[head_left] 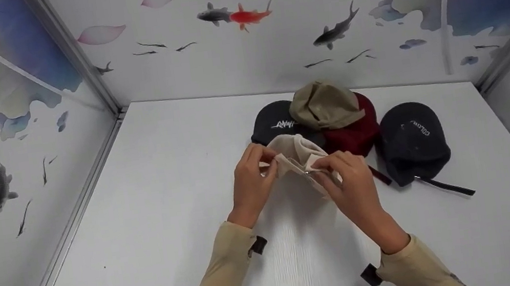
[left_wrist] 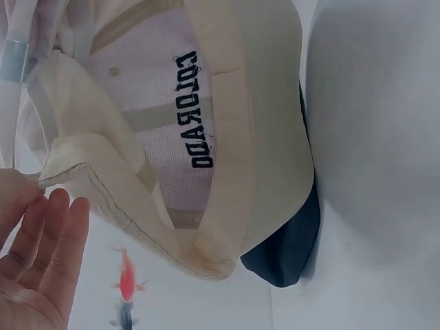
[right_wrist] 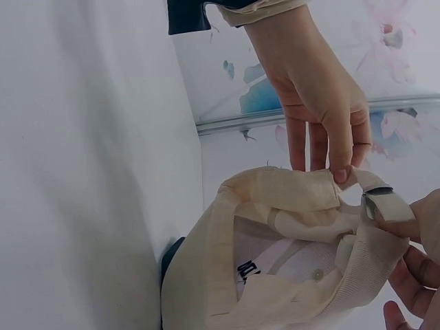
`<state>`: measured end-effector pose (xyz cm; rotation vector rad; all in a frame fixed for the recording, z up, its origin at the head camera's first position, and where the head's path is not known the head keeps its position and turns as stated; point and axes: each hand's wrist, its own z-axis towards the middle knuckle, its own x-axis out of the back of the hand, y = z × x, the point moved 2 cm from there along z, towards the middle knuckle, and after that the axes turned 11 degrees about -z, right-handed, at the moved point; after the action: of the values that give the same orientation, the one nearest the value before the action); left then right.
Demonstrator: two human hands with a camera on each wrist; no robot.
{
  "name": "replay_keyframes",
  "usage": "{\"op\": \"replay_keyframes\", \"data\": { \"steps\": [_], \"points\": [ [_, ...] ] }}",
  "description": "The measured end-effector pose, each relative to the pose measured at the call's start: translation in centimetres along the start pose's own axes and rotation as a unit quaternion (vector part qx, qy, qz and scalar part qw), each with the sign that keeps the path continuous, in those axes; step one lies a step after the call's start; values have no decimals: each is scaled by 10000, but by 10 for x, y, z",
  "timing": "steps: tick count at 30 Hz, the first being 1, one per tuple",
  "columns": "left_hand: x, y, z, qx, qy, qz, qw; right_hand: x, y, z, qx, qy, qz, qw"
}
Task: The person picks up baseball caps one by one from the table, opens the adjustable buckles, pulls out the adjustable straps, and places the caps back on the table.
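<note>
A cream baseball cap (head_left: 287, 146) is held over the white table, its inside and black COLORADO stitching visible in the left wrist view. My left hand (head_left: 251, 185) pinches one side of its back opening between thumb and fingers, where the strap (right_wrist: 352, 180) starts. On the other side my right hand (head_left: 355, 189) pinches the strap near the metal buckle (right_wrist: 372, 202). The strap runs through the buckle between both hands. Part of the right hand is cut off in its own wrist view.
Behind the cream cap lie a black cap (head_left: 271, 116) with white lettering, a tan cap (head_left: 321, 107) on top of a dark red cap (head_left: 357, 134), and a navy cap (head_left: 415, 141) with its strap (head_left: 448, 186) loose. Painted walls (head_left: 166, 71) border the table (head_left: 144, 202).
</note>
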<state>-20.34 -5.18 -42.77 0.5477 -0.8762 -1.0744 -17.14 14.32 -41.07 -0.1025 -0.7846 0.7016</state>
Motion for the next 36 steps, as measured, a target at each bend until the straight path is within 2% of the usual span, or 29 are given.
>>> {"op": "replay_keyframes", "data": {
  "steps": [9, 12, 14, 16, 20, 23, 30, 36],
  "points": [
    [4, -3, 1, 15, 98, 55, 9999, 2, 0, 1, 76, 80, 94, 9999],
    [5, -4, 1, -7, 13, 39, 10000, 3, 0, 1, 125, 158, 124, 9997],
    [6, -2, 1, -90, -245, -40, 9997, 3, 0, 0, 127, 166, 111, 9997],
    [8, 1, 0, -309, -665, -87, 9973, 4, 0, 0, 115, 153, 93, 9998],
    [10, 11, -2, -725, -1552, -228, 9850, 4, 1, -1, 91, 115, 73, 9999],
    [10, 17, -2, -841, -1790, -254, 9799, 4, 1, -1, 99, 101, 70, 9999],
    [7, 22, 1, -1132, -1660, 27, 9796, 3, 2, -3, 133, 136, 49, 9998],
    [7, 23, -1, -1179, -1423, 287, 9824, 4, 2, -5, 172, 128, -1, 9998]
  ]
}}
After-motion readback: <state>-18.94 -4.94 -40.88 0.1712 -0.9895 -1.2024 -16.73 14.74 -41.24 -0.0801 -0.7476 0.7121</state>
